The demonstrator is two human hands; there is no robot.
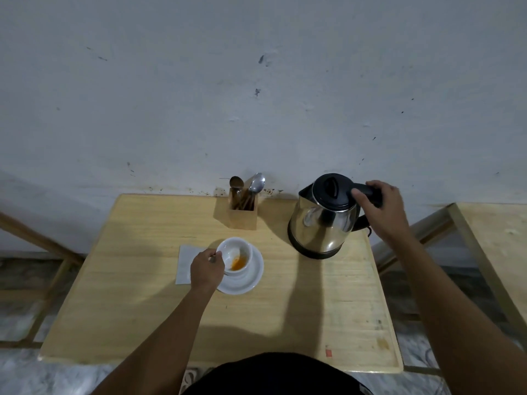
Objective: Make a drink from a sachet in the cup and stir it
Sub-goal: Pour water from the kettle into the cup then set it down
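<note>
A white cup (233, 253) with orange powder in its bottom stands on a white saucer (251, 277) near the middle of the wooden table. My left hand (206, 267) grips the cup at its left side, where the handle is hidden. My right hand (380, 206) is closed on the black handle of a steel kettle (322, 223), which stands on the table at the back right with its black lid shut. No sachet can be made out.
A wooden holder (242, 213) with metal spoons (256, 185) stands at the back against the wall. A white paper napkin (185, 263) lies left of the saucer. The table (342, 309) has a second table (499, 238) to its right, with a gap between.
</note>
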